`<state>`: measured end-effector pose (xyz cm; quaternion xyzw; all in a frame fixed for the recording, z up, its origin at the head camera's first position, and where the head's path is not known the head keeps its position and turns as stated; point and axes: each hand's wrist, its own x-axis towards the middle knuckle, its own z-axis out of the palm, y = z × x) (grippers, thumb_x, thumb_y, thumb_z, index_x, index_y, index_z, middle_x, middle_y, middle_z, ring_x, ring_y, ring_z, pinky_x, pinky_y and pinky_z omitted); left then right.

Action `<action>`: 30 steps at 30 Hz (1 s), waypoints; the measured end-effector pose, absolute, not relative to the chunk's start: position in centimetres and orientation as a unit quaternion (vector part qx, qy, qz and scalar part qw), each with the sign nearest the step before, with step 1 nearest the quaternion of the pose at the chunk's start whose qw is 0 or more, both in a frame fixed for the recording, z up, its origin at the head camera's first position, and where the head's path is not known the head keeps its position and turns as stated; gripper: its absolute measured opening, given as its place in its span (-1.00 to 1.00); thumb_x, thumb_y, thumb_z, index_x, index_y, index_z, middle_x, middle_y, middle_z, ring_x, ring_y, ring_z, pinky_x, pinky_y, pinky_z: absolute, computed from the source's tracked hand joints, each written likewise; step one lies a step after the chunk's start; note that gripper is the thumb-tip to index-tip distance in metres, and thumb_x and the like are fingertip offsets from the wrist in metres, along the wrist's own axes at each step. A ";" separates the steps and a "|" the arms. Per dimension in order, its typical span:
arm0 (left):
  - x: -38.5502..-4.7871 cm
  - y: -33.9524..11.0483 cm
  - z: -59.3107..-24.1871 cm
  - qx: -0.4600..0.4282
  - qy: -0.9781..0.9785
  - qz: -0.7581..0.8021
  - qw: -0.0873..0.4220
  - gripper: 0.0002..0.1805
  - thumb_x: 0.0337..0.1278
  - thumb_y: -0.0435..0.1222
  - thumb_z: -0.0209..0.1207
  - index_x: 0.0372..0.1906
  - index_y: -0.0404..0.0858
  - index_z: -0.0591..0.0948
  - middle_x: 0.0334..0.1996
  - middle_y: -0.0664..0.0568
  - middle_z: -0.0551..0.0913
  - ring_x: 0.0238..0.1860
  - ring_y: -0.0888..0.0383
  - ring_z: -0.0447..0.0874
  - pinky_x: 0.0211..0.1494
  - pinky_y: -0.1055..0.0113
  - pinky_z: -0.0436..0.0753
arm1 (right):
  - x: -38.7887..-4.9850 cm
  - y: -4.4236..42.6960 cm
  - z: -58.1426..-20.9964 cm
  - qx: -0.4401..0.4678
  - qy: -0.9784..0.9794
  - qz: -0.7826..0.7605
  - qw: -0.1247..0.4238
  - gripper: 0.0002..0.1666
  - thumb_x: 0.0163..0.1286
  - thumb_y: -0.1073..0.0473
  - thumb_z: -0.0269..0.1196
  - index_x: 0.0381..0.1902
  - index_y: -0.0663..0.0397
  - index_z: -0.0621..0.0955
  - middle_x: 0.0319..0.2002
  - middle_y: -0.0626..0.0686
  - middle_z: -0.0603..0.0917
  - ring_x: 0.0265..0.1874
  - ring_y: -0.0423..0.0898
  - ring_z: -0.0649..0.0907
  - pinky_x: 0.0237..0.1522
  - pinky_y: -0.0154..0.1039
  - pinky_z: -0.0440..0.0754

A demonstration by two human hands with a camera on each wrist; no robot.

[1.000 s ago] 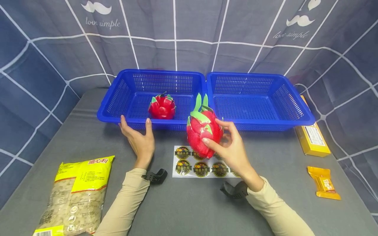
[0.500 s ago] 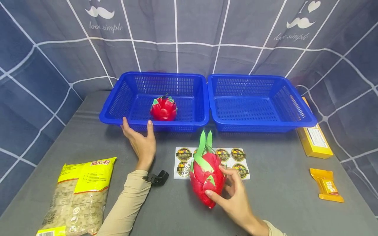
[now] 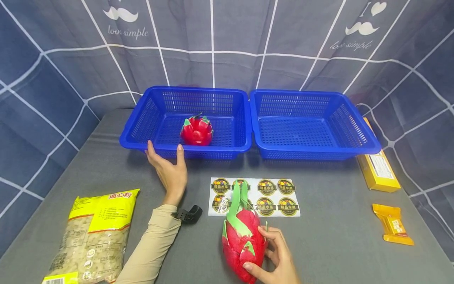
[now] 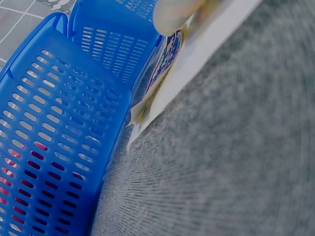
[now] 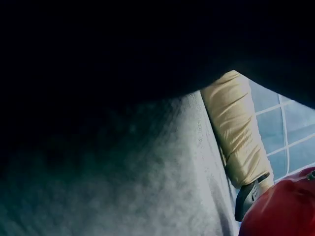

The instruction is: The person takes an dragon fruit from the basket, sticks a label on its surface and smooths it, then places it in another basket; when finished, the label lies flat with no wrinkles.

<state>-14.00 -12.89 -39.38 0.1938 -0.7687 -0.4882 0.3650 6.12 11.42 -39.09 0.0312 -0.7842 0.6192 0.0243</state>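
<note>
My right hand [image 3: 278, 258] holds a plush dragon fruit [image 3: 244, 244] between thumb and fingers, low at the front of the table in the head view. Its green leaves overlap the sticker sheet [image 3: 276, 207], which shows round fruit labels. Part of the same red fruit [image 5: 280, 211] fills a corner of the right wrist view, which is otherwise mostly dark. My left hand [image 3: 169, 173] touches the front of the left blue basket [image 3: 227, 149] with its fingers extended and thumb apart. A second red dragon fruit [image 3: 197, 133] sits inside that basket.
The right blue basket [image 3: 294, 132] stands beside the left one, with a yellow box [image 3: 379, 171] at its right. An orange packet [image 3: 393, 225] lies nearer on that side. A yellow macaroni bag [image 3: 97, 232] lies at the front left. A grey checked curtain [image 3: 234, 67] hangs behind.
My right hand has brought the dragon fruit down and toward the front edge, from near the baskets past the sticker sheet. The left hand stays at the left basket.
</note>
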 end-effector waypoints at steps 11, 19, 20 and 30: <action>-13.4 -13.1 -39.4 0.188 -0.771 -0.490 0.361 -0.09 0.07 0.09 0.08 0.41 -0.04 -0.12 0.42 0.05 -0.06 0.42 0.20 -0.11 0.45 0.31 -0.02 | 6.6 11.5 -39.3 0.138 -0.859 0.490 0.059 -0.06 -0.22 0.09 0.48 0.18 -0.13 0.30 0.05 -0.08 0.35 -0.04 -0.40 0.35 -0.31 -0.37 0.57; -11.7 -12.8 -40.1 0.139 -0.749 -0.539 0.359 -0.09 0.09 -0.07 0.13 0.41 -0.10 -0.15 0.42 0.05 -0.11 0.39 0.13 -0.03 0.44 0.29 0.02 | 6.6 11.7 -39.1 0.161 -0.878 0.450 0.036 0.02 -0.19 -0.06 0.47 0.25 -0.15 0.26 0.12 -0.08 0.30 0.05 -0.34 0.33 -0.25 -0.32 0.62; -11.5 -12.7 -40.2 0.132 -0.747 -0.545 0.358 -0.10 0.09 -0.10 0.14 0.41 -0.13 -0.13 0.41 0.02 -0.08 0.38 0.07 0.01 0.43 0.26 0.05 | 6.6 11.7 -39.1 0.165 -0.878 0.447 0.038 0.03 -0.19 -0.06 0.47 0.26 -0.15 0.26 0.13 -0.07 0.30 0.06 -0.33 0.33 -0.24 -0.30 0.62; -8.1 -11.2 -40.8 -0.065 -0.841 -0.501 0.193 -0.46 0.00 -0.29 0.22 0.16 -0.23 0.41 0.13 -0.11 0.43 0.20 0.00 0.36 0.28 0.07 0.28 | 5.8 12.7 -39.1 0.206 -0.881 0.415 0.101 0.05 -0.19 -0.05 0.46 0.27 0.04 0.26 0.17 0.07 0.30 0.14 -0.32 0.27 -0.18 -0.24 0.60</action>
